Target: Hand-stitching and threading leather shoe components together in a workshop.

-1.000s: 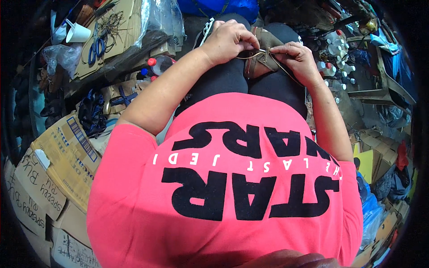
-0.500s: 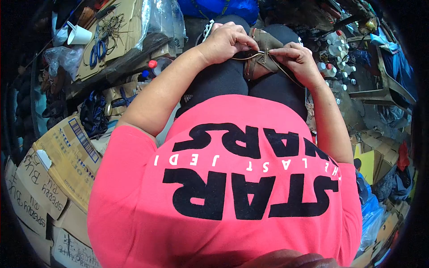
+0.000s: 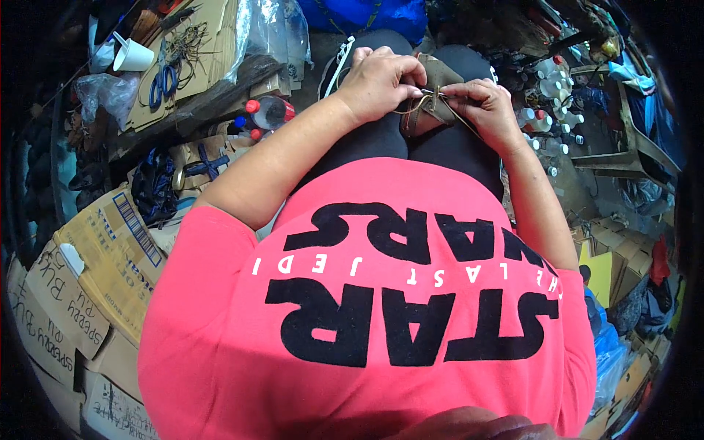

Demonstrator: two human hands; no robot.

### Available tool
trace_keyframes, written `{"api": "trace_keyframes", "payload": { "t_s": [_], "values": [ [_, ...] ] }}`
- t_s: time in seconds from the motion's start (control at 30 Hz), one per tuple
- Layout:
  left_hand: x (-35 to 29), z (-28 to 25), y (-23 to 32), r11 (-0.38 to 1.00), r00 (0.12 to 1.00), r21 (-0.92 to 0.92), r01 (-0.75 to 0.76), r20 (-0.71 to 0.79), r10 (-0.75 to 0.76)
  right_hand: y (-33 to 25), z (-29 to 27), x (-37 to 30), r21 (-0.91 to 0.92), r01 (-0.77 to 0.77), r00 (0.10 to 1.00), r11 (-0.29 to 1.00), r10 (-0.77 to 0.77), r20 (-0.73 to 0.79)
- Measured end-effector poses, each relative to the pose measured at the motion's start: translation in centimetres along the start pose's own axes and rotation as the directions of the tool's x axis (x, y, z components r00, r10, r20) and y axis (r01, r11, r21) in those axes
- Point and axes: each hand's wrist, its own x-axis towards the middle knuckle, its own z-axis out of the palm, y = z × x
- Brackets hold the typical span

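A brown leather piece (image 3: 429,121), which looks like a shoe upper, lies across my dark-trousered thighs. Thin tan lace (image 3: 438,103) crosses itself in the middle of it, in a small loop or knot. From the left, my left hand (image 3: 383,82) pinches the lace between thumb and forefinger, its other fingers curled. Thumb and forefinger of my right hand (image 3: 485,106) are closed on the lace at the right of the crossing. One lace end trails below the right fingers. The fingertips partly cover the crossing.
To the left, blue-handled scissors (image 3: 163,86), a white cup (image 3: 133,54) and a tangle of cord (image 3: 187,44) lie on cardboard. Plastic bottles (image 3: 554,88) crowd the right, beside a chair-like frame (image 3: 623,150). Flattened cartons (image 3: 110,257) are stacked at lower left.
The lace has gone from stretched between my fingers to crossed in a small loop. My left hand has shifted slightly; the right has lowered a little, and the leather piece has turned slightly.
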Motion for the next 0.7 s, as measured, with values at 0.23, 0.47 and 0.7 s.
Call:
{"api": "trace_keyframes", "payload": {
  "t_s": [0.23, 0.47, 0.7],
  "values": [
    [-0.6, 0.4, 0.9, 1.0, 0.999, 0.005, 0.018, -0.038, -0.018, -1.4, 0.5, -0.2, 0.119, -0.179, 0.983, 0.977, 0.182, -0.01],
    [0.3, 0.8, 0.1, 0.997, 0.992, -0.013, -0.08, -0.101, 0.078, -2.4, 0.5, 0.6, 0.429, -0.42, 0.908, 0.8, 0.379, 0.18],
    [-0.2, -1.6, -0.1, 0.997, 0.997, 0.039, -0.064, -0.051, 0.066, 0.0, -2.0, -0.1, 0.269, -0.189, 0.981, 0.945, 0.171, 0.089]
  ]
}}
